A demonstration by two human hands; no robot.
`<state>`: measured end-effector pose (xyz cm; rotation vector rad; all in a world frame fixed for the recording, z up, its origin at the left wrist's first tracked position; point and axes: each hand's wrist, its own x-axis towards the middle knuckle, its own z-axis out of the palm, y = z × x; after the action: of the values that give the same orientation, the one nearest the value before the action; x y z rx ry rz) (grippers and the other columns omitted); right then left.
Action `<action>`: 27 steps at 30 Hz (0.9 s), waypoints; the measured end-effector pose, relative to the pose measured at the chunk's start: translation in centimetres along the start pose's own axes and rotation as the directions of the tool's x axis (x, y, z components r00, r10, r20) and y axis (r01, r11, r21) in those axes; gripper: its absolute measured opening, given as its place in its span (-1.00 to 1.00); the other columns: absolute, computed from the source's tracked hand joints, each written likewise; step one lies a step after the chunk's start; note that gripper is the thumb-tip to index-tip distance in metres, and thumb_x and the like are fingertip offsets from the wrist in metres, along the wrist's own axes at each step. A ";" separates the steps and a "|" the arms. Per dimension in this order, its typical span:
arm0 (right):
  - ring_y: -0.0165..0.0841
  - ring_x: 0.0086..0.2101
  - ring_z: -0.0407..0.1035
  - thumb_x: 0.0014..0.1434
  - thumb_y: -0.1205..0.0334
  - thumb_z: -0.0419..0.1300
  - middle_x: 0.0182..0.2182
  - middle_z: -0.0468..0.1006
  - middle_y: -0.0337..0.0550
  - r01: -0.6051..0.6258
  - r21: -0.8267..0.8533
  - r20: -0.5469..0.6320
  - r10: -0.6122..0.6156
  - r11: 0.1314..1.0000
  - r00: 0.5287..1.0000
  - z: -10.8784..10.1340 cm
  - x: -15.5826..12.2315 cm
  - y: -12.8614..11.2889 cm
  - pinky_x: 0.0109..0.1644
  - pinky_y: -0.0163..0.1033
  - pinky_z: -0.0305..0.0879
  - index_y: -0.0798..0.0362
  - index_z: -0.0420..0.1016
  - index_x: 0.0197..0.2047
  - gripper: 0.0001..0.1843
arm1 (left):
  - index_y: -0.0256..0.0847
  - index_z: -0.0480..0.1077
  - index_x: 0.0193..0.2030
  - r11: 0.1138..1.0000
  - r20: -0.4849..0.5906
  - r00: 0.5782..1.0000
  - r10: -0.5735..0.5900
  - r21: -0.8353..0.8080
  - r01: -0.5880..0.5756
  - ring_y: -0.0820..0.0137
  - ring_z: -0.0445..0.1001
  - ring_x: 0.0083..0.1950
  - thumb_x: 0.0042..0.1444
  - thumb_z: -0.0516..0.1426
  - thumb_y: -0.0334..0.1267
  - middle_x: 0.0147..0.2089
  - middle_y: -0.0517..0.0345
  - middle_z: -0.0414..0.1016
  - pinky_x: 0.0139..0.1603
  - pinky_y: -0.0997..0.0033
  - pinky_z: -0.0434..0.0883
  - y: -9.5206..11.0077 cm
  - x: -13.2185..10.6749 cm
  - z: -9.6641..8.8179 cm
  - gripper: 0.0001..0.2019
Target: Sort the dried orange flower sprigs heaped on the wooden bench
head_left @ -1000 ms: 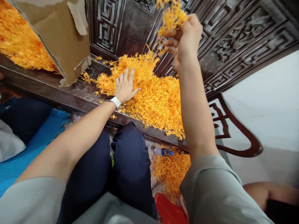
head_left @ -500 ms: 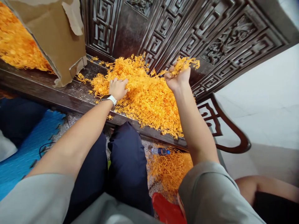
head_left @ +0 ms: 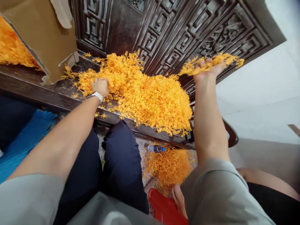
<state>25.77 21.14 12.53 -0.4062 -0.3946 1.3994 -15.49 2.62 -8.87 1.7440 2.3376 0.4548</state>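
Note:
A big heap of small orange plastic-looking, spidery flower-shaped pieces [head_left: 154,103] lies on a dark wooden bench [head_left: 58,98]. My left hand [head_left: 100,87], with a white-banded watch at the wrist, is at the heap's left side. Its fingers curl into the pieces, and their tips are partly hidden. Raised above the right end of the heap, my right hand [head_left: 207,70] is closed round a tangled clump of the orange pieces [head_left: 220,61]. Strands of that clump hang out on both sides of the fist.
A cardboard box [head_left: 42,37] stands on the bench at left, with more orange pieces beside it. Behind rises a carved wooden backrest [head_left: 124,28]. On the floor lie a plastic bottle [head_left: 156,148] and orange strands [head_left: 171,168]. A person's bare leg [head_left: 267,181] shows at lower right.
My right hand has moved right with its clump, which now trails out longer. My left hand has shifted left along the heap. The view has also shifted slightly.

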 end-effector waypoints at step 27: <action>-0.30 -0.41 0.11 -0.02 -0.47 0.32 -0.57 0.05 -0.30 0.196 -0.640 0.497 0.206 0.743 0.843 -0.9 -10.9 10.8 -0.34 -0.15 0.13 -0.13 0.24 -0.34 -0.38 | -0.16 0.50 0.04 0.573 -0.426 0.787 0.446 -0.539 -0.617 -0.01 0.46 0.24 0.41 0.14 0.06 0.02 -0.09 0.59 0.35 -0.21 0.36 12.5 -5.1 -3.3 -0.66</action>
<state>15.52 11.63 6.07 -0.5916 -1.4100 1.3250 -3.85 0.63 -1.54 2.0261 1.3614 1.4703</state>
